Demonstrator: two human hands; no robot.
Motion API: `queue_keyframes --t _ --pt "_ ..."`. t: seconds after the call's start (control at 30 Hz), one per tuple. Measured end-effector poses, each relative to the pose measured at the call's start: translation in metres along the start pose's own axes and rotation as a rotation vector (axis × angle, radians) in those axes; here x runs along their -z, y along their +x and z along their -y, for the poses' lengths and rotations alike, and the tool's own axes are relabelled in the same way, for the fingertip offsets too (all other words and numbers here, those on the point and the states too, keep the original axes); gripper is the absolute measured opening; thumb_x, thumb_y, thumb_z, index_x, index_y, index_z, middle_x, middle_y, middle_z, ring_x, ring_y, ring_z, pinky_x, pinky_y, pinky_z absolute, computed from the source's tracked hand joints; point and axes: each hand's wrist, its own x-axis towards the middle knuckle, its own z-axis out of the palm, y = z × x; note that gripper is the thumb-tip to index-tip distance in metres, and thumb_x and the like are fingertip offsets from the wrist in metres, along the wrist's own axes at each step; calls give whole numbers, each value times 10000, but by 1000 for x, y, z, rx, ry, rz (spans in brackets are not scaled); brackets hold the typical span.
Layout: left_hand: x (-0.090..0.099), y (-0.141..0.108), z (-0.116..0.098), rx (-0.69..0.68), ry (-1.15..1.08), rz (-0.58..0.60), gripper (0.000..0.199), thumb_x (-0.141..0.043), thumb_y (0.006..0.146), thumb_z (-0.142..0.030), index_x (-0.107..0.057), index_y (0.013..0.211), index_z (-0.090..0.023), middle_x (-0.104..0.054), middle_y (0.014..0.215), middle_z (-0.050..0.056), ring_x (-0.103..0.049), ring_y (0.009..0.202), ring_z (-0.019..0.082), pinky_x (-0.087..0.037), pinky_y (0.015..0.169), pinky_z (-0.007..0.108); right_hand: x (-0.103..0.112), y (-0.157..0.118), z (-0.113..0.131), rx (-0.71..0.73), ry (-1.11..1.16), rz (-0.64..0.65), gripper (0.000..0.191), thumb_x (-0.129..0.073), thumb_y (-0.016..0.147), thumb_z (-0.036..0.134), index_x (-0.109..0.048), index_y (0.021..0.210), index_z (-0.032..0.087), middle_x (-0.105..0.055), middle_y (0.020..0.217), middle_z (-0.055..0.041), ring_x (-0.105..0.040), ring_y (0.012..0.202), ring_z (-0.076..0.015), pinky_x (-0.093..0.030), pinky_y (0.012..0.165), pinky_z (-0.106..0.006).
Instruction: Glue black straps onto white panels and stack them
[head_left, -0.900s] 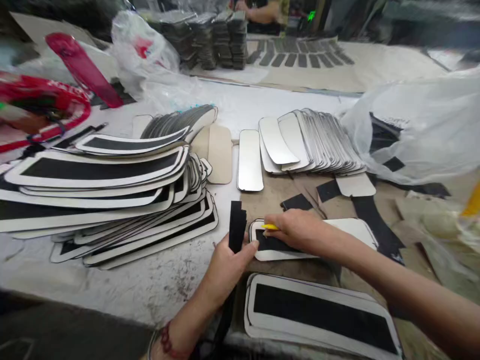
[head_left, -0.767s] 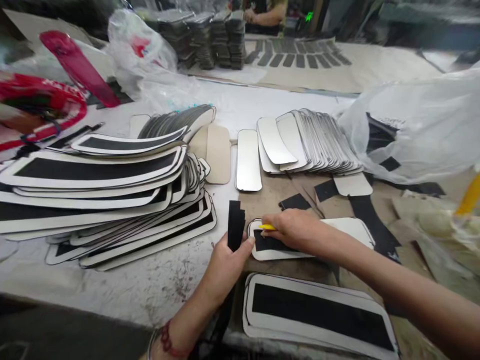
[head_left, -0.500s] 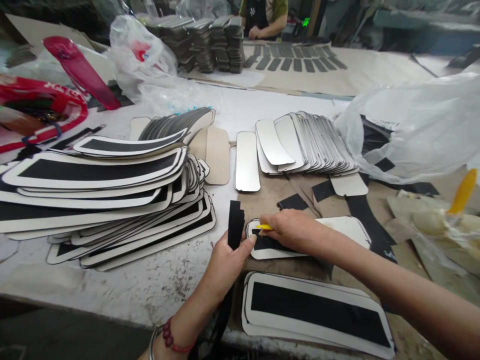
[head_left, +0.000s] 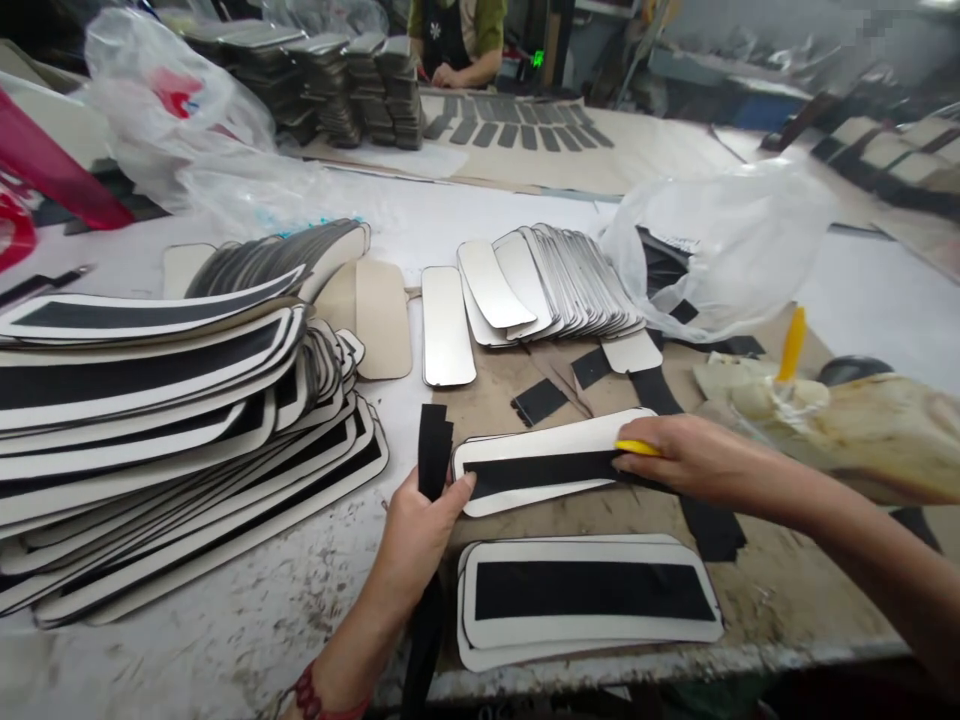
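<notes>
Head view: the left hand (head_left: 416, 535) clamps black strips (head_left: 433, 445), its thumb at one end of a board (head_left: 551, 442). The right hand (head_left: 697, 455) is closed on a yellow tool (head_left: 637, 447) at the other end. A black band (head_left: 540, 472) runs along the board between both grips; nearer the person than it lies a stack (head_left: 589, 595).

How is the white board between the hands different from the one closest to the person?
The board between the hands slants upward to the picture's right; the closest board lies nearly level. The first has the left hand and right hand at its ends; the closest has no hand on it. The first's black strip reaches the right hand; the closest one's black panel has white all round. Both are long and round-cornered.
</notes>
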Motion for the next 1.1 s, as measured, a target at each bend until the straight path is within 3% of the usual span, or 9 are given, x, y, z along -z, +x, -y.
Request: queue_keyframes --t 0.13,0.27,0.4,0.6,0.8,1.1 --pt "2 0 5 65 60 -19 342 -715 656 -420 -608 816 -138 -565 606 -19 -544 615 165 -451 622 272 -8 -14 -25 -142 92 -122 254 -419 889 374 -542 749 201 -629 746 -21 -579 682 -168 -355 599 -244" --pt "4 0 8 121 113 -30 393 -724 639 -464 -616 818 -131 -529 527 -29 -527 543 172 -452 567 280 -17 -7 -18 -328 2 -183 265 -444 874 421 -589 853 200 -664 866 -62 -610 798 -217 -373 639 -269" --pt "3 0 6 139 144 -56 419 -741 603 -486 -608 783 -131 -505 497 -35 -504 503 169 -442 539 285 -19 2 -9 -457 -120 -203 289 -498 844 472 -610 897 210 -678 852 -68 -624 802 -243 -374 612 -283" --pt "-4 -4 -6 241 148 -133 430 -760 560 -473 -586 766 -139 -411 454 -77 -402 434 126 -389 507 268 -16 6 -11 -448 -116 -183 312 -512 841 482 -633 906 202 -682 874 -80 -628 833 -253 -398 634 -292" --pt "-7 -5 -14 278 131 -95 445 -759 551 -472 -553 788 -157 -328 428 -105 -289 392 95 -241 409 226 -15 10 -18 -425 -41 -125 346 -501 837 484 -643 954 192 -677 909 -107 -624 875 -266 -415 688 -316" --pt "-9 -4 -16 250 175 -117 477 -766 541 -476 -566 817 -143 -351 407 -98 -318 370 94 -230 377 216 -13 17 -24 -393 -9 -89 309 -530 820 470 -650 883 192 -685 864 -103 -636 838 -268 -422 641 -306"
